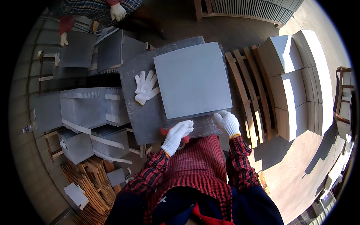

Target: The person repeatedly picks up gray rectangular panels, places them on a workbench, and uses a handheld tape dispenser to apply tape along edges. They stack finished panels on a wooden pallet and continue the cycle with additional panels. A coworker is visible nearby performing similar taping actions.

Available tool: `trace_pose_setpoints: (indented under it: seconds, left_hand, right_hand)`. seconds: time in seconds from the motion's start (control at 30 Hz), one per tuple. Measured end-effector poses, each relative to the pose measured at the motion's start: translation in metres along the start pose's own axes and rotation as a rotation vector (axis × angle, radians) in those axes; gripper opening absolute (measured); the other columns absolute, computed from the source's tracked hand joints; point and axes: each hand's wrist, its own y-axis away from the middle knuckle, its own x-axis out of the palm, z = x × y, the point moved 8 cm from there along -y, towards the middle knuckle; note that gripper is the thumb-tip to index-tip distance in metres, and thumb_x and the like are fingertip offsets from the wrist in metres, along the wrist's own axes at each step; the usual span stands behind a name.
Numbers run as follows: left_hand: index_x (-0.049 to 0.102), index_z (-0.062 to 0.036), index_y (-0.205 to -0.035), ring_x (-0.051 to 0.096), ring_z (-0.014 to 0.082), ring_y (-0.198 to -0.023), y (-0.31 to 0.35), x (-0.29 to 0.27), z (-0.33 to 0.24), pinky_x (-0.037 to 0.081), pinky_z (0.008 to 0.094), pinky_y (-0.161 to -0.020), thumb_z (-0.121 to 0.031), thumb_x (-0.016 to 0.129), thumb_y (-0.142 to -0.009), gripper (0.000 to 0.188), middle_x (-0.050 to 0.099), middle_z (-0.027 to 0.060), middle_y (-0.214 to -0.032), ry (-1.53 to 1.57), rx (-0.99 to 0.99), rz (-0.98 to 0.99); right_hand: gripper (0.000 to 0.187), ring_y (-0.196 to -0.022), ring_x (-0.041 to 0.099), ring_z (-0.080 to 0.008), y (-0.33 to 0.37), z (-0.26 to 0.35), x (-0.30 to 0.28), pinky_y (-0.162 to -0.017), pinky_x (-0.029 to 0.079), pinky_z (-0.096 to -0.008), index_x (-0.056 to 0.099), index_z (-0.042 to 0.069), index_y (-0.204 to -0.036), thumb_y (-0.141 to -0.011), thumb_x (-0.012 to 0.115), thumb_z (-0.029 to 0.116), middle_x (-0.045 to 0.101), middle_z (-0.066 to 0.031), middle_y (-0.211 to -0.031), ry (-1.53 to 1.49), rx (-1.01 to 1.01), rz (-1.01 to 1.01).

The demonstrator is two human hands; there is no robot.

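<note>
A large pale grey square panel [193,80] lies on a stack wrapped in dark, shiny plastic film [144,120]. An unworn white knitted work glove [145,87] with a yellow cuff rests on the film, left of the panel. Both my hands wear white gloves. My left hand [179,135] is closed in front of the stack, around a red object [164,131] whose kind I cannot make out; red shows on both sides of the fingers. My right hand [227,122] is at the panel's near right corner, fingers slightly bent and loosely apart, with no object visible in it.
Wooden slats of a pallet [245,97] stand to the right, beside tall pale stacked blocks [287,84]. Dark grey stacks [82,108] with light edge strips fill the left, above a heap of wooden strips [92,183]. A gloved co-worker's hand [118,12] shows at the far left.
</note>
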Motion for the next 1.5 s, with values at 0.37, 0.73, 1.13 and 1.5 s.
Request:
trace_pose_setpoints:
  seconds: [0.37,0.73,1.13,1.5]
  left_hand:
    - [0.021,0.0025,-0.157,0.031,0.0269,-0.149,-0.055,-0.115,-0.001,0.026,0.0365,-0.120,-0.043,0.059,-0.098,0.084,0.033,0.0210,-0.160,-0.101,-0.010,-0.462]
    - [0.023,0.0034,-0.157,0.034,0.0263,-0.147,-0.074,-0.112,0.023,0.028,0.0347,-0.119,-0.038,0.064,-0.095,0.085,0.035,0.0193,-0.160,-0.156,-0.076,-0.547]
    - [0.026,-0.0030,-0.158,0.041,0.0323,-0.143,-0.050,-0.105,0.013,0.033,0.0370,-0.116,-0.045,0.062,-0.092,0.086,0.039,0.0215,-0.157,-0.198,-0.128,-0.514]
    - [0.034,-0.0026,-0.151,0.050,0.0416,-0.133,-0.053,-0.112,0.009,0.041,0.0476,-0.109,-0.052,0.054,-0.091,0.080,0.046,0.0277,-0.148,-0.485,-0.140,-0.373]
  right_hand:
    - [0.074,-0.129,0.056,-0.0389,-0.078,0.005,-0.089,-0.108,0.043,-0.0408,0.046,0.001,-0.147,-0.097,0.056,0.055,0.054,-0.0251,-0.143,-0.377,-0.220,-0.312]
    - [0.083,-0.124,0.057,-0.0440,-0.084,0.007,-0.027,-0.103,0.046,-0.0436,0.028,-0.001,-0.154,-0.099,0.051,0.056,0.052,-0.0295,-0.142,-0.103,-0.199,-0.248]
    - [0.054,-0.108,0.056,-0.0184,-0.060,0.038,-0.037,-0.096,0.043,-0.0319,0.051,-0.002,-0.139,-0.103,0.053,0.037,0.063,-0.0101,-0.120,-0.498,-0.289,-0.108]
    - [0.054,-0.114,0.055,-0.0185,-0.061,0.035,-0.021,-0.098,0.045,-0.0354,0.048,0.004,-0.143,-0.103,0.055,0.039,0.059,-0.0078,-0.128,-0.588,-0.278,-0.030]
